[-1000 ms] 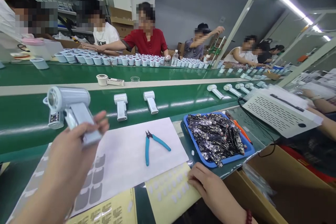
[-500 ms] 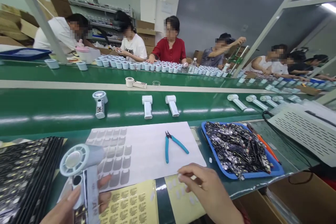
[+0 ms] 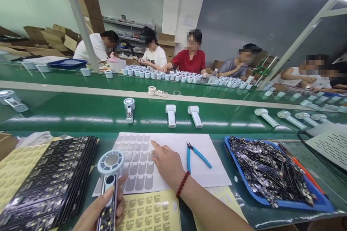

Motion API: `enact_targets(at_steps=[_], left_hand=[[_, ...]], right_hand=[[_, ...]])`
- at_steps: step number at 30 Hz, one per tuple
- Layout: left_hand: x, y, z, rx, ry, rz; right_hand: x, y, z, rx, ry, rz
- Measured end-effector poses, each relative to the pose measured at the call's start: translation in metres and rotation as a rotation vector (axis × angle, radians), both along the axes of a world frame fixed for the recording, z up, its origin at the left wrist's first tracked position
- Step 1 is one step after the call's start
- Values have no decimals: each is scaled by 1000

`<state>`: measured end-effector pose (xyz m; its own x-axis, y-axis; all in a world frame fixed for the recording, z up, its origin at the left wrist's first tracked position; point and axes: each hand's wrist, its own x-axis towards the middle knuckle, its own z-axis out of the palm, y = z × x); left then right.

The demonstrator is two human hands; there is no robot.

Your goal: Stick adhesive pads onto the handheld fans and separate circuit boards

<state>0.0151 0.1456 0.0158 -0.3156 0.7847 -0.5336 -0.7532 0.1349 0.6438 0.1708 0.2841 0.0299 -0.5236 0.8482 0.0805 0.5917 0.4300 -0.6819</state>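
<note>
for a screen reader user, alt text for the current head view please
A person's left hand holds a light blue handheld fan with exposed circuitry; the right hand is over a white sheet of grey stickers. Teal-handled cutters lie on the sheet, beside a blue tray of circuit boards.

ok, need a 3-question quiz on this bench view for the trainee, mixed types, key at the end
1. Fill in: the left grip holds a light-blue ____.

2. True or false: the blue-handled cutters lie on the white sheet.

3. Which of these is nearest the right grip?
A) blue tray
B) grey patches
C) water bottle

Key: 1. handheld fan; 2. true; 3. B
</note>
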Motion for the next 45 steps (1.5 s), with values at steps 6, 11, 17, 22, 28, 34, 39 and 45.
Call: enact_targets(at_steps=[6,11,17,22,28,34,39,45], left_hand=[[14,6,19,36,-48,25],[20,10,41,18,-88,34],[28,23,55,-89,-136,126],[46,34,67,-103,-355,123],[60,38,76,-118,-453,126],[63,36,78,-107,-405,138],[64,35,84,-142,-427,147],[64,36,84,-146,-501,138]], right_hand=[[4,-1,0,-5,55,-34],[10,-12,11,-98,203,37],[26,-63,51,-570,625,-12],[21,-99,62,-617,803,-129],[14,-103,59,-529,803,-190],[11,-102,59,-551,822,-223],[9,-103,59,-536,834,-228],[9,-106,58,-475,803,-233]])
